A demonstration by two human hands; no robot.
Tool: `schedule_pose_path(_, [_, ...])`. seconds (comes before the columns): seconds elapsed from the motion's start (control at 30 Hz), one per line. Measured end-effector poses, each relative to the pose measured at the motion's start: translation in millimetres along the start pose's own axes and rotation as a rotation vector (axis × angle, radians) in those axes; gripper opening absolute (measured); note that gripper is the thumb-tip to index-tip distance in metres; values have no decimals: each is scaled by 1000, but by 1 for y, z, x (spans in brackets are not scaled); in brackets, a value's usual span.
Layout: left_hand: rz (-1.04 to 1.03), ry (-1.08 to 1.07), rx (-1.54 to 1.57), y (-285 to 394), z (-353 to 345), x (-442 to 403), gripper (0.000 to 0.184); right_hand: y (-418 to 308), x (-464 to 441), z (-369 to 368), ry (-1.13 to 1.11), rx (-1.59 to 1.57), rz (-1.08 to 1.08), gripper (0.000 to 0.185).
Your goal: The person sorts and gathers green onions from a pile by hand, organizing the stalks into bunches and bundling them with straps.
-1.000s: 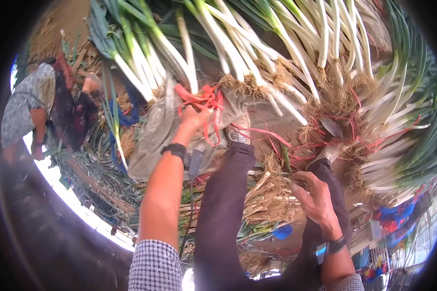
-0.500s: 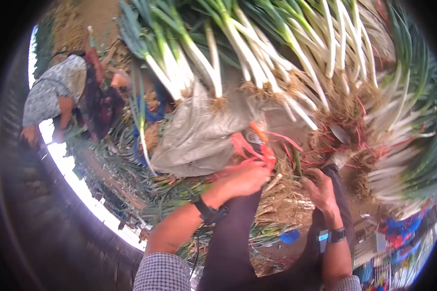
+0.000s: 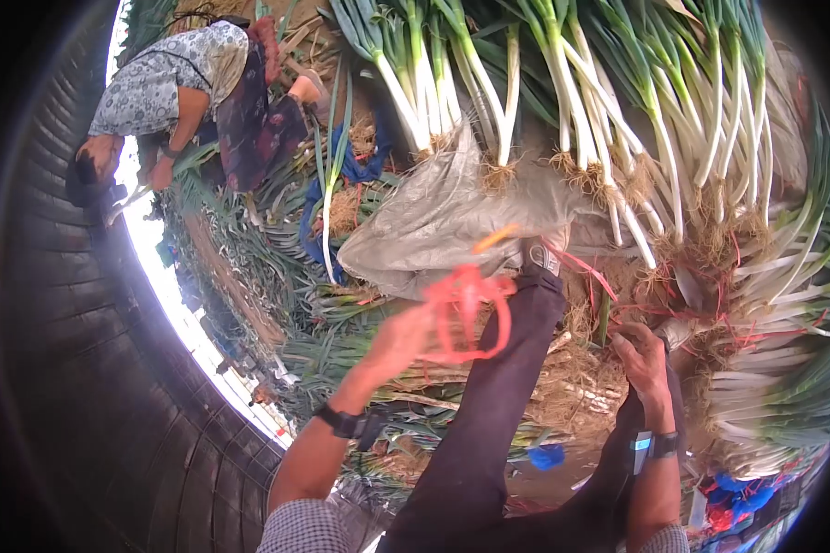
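Note:
My left hand [image 3: 398, 346] is closed on a bunch of red plastic strips [image 3: 470, 309], whose loops hang over my left thigh, blurred by motion. Just above the loops is a smeared orange piece [image 3: 495, 239]; I cannot tell what it belongs to. My right hand [image 3: 644, 361] is by my right knee with its fingers curled in. A narrow green leaf [image 3: 604, 318] lies near its fingertips, and whether they touch is unclear. Beyond my feet, leeks [image 3: 576, 111] with white stems and earthy roots lie in a row on a grey plastic sheet [image 3: 415, 226].
More leeks [image 3: 775, 369] are stacked at the right, with red strips among their roots. A co-worker [image 3: 171, 92] bends over leeks at the upper left. Loose leaves [image 3: 286, 230] cover the ground there, beside a dark curved wall [image 3: 92, 350]. A blue scrap [image 3: 546, 456] lies between my legs.
My left hand has swung left and slightly down from near my left knee, carrying the red strips. The view has shifted, and the co-worker shows more fully. My right hand stays near my right knee.

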State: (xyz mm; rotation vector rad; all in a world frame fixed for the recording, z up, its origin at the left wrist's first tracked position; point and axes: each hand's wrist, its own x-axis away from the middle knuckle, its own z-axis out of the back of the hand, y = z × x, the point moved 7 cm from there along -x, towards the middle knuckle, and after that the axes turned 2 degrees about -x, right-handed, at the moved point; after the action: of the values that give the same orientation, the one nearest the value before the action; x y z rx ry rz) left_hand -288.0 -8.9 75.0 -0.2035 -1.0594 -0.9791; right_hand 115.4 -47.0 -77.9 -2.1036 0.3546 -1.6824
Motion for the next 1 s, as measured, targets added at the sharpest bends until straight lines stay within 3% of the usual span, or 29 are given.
schedule_pose_path(0.07, [168,114,-189,-99,28,24,29,-4,-5,1,9,103,73,32])
schedule_pose_path(0.13, [365,258,-159,-204,60,47,35,4,-8,4,15,95,19,32])
schedule_pose_path(0.17, [465,337,18,-241,72,60,36,3,-6,2,14,66,14,32])
schedule_pose_path(0.27, [535,598,-247,-270,89,76,40,1,-8,1,35,34,30,33])
schedule_pose_path(0.33, [432,540,-325,-210,75,60,44,11,-12,1,65,80,87,33])
schedule_pose_path(0.4, [255,451,-465,-165,52,30,42,6,-9,-6,42,92,1,33])
schedule_pose_path(0.5, [3,324,-296,-92,27,-27,37,-5,-12,-11,57,73,-55,33])
schedule_pose_path(0.6, [-32,234,-158,-65,18,-102,34,-3,-14,-9,79,72,-80,32])
schedule_pose_path(0.7, [-53,233,-237,-63,27,-196,35,5,-21,-2,102,69,-103,30])
schedule_pose_path(0.8, [-244,440,-435,-51,36,-274,46,-15,-20,3,165,116,-53,30])
schedule_pose_path(0.9, [-348,468,-630,-23,12,-328,57,-11,-22,-3,188,91,-76,28])
schedule_pose_path(1.0, [-207,298,-630,-37,-39,-359,55,-6,-20,-17,177,39,-141,25])
